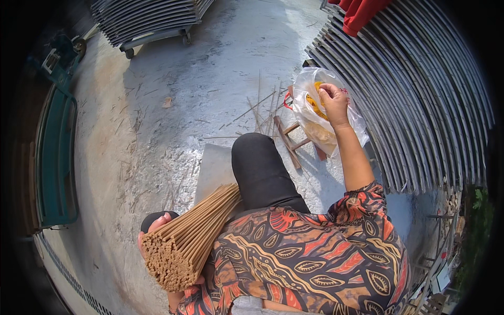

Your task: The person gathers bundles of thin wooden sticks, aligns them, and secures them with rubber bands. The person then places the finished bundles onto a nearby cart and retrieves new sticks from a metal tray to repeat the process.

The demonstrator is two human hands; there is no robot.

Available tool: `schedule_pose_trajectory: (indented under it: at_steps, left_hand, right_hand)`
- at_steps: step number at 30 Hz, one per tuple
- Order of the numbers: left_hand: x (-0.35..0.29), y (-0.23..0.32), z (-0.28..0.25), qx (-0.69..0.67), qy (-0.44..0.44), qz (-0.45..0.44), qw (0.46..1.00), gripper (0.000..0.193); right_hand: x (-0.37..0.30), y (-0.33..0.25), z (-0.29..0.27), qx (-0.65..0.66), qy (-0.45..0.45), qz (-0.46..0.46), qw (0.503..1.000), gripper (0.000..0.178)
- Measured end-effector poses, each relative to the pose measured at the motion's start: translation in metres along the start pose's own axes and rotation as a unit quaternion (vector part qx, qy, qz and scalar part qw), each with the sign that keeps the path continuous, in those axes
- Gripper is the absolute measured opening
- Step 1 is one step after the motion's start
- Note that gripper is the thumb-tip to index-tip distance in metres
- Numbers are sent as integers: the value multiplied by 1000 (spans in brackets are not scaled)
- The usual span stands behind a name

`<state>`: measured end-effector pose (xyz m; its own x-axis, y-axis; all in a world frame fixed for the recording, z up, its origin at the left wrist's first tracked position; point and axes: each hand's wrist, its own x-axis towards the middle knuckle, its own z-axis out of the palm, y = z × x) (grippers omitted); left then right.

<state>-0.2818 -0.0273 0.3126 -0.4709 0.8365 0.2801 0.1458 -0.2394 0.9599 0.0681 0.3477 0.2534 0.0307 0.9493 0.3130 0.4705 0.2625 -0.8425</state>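
A thick bundle of thin brown incense sticks point(202, 231) leans across my lap, its cut ends toward the lower left. My left hand point(157, 224) is closed around it near those ends; most of the palm is hidden beneath the sticks. My right hand point(335, 103) reaches forward, thumb and fingers pinched at the mouth of a white plastic bag point(302, 98). Yellow rubber bands point(313, 106) show inside the bag, and some yellow reaches up to the pinched fingertips. Under the bag stands a small wooden stool point(286, 139), partly covered.
Loose thin sticks point(257, 107) lie scattered on the concrete floor near the stool. A tall stack of slatted racks point(404, 100) fills the right side, with red cloth point(362, 14) on top. More racks sit on a wheeled cart point(157, 37) at the far left. Green metal equipment point(60, 157) stands left.
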Motion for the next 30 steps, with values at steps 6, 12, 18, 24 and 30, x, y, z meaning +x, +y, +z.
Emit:
schedule_pose_trajectory:
  at_steps: [6, 12, 18, 24, 30]
  left_hand:
    - [1, 5, 6, 4, 17, -7, 1000, 125]
    - [0, 2, 10, -4, 42, -24, 999, 125]
    - [10, 7, 25, 35, -2, 68, 997, 98]
    - [2, 10, 20, 43, 26, 33, 998, 90]
    - [-1, 8, 22, 40, 30, 17, 999, 83]
  right_hand:
    - [-7, 106, -35, -341, -64, 143, 927, 32]
    - [-54, 82, 5, -311, -233, 101, 916, 24]
    - [-65, 98, 17, -430, -240, -38, 870, 15]
    - [-33, 82, 12, -308, -100, 106, 940, 16]
    - [-4, 122, 5, -354, -8, 72, 932, 22]
